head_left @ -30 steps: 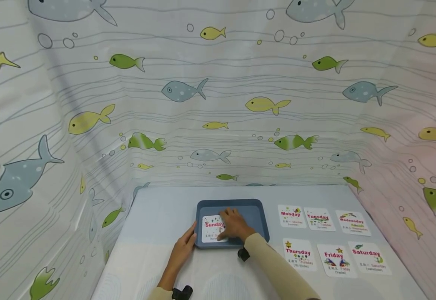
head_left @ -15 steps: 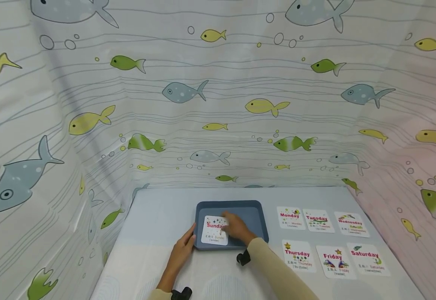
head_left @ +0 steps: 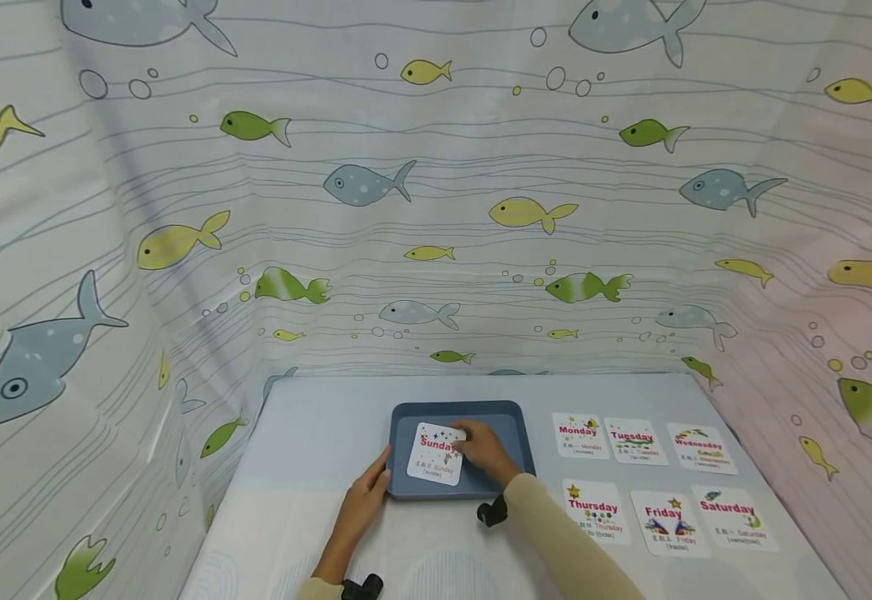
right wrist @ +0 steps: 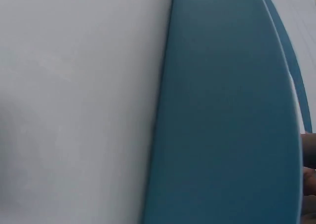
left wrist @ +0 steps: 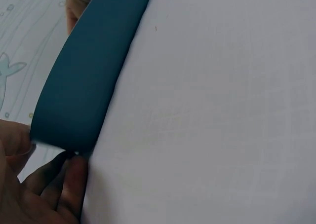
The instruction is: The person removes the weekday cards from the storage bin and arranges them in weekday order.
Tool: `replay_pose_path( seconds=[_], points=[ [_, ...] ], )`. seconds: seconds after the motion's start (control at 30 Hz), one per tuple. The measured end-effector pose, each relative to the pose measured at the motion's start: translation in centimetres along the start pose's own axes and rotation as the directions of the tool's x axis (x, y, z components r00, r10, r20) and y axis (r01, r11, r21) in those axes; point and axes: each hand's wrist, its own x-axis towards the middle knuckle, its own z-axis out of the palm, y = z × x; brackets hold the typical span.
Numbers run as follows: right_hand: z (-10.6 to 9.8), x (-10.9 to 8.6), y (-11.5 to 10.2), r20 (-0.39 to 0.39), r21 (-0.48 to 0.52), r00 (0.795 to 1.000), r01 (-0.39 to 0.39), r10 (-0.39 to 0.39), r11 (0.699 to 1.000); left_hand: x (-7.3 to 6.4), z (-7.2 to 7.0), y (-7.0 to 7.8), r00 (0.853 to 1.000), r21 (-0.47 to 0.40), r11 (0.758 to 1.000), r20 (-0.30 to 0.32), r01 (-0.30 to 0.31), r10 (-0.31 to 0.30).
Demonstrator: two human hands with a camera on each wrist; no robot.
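Note:
A blue-grey tray [head_left: 492,412] lies on the table. My left hand [head_left: 363,502] grips its left side; in the left wrist view the thumb is at the rim of the tray [left wrist: 91,81] and the fingertips are low on its wall. Over the left half of the tray, a white "Sunday" flash card [head_left: 428,468] is tilted, pinched at its right edge by my right hand [head_left: 487,450]. In the right wrist view the outer wall of the tray [right wrist: 222,110] hides most of that hand, with fingers [right wrist: 309,152] showing at the edge.
To the right of the tray lie two rows of day cards: Monday [head_left: 580,437], Tuesday [head_left: 635,442] and Wednesday [head_left: 702,450] behind, Thursday [head_left: 596,514], Friday [head_left: 669,525] and Saturday [head_left: 734,518] in front. A fish-patterned curtain [head_left: 466,283] surrounds the table.
My right hand, earlier spread over the Sunday card, now pinches its right edge. The card has shifted slightly right and back, and turned. My left hand has stayed at the tray.

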Motion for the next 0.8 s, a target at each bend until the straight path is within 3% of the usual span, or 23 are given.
replay_pose_path(
  seconds=[0.2,0.33,0.8],
  points=[
    [0.1,-0.1,0.2,-0.04,0.026,0.999,-0.024,0.025,0.999,0.0,0.0,-0.1,1.0,-0.01,1.0,0.003,0.004,-0.004],
    [0.0,-0.3,0.2,-0.031,0.105,0.999,-0.037,0.04,0.994,-0.1,0.0,-0.2,1.0,-0.013,1.0,0.004,0.006,-0.006],
    [-1.0,-0.4,0.8,0.0,0.308,0.994,-0.1,0.106,0.946,0.0,0.1,-0.3,1.0,-0.006,1.0,-0.005,-0.009,0.009]
  ],
)
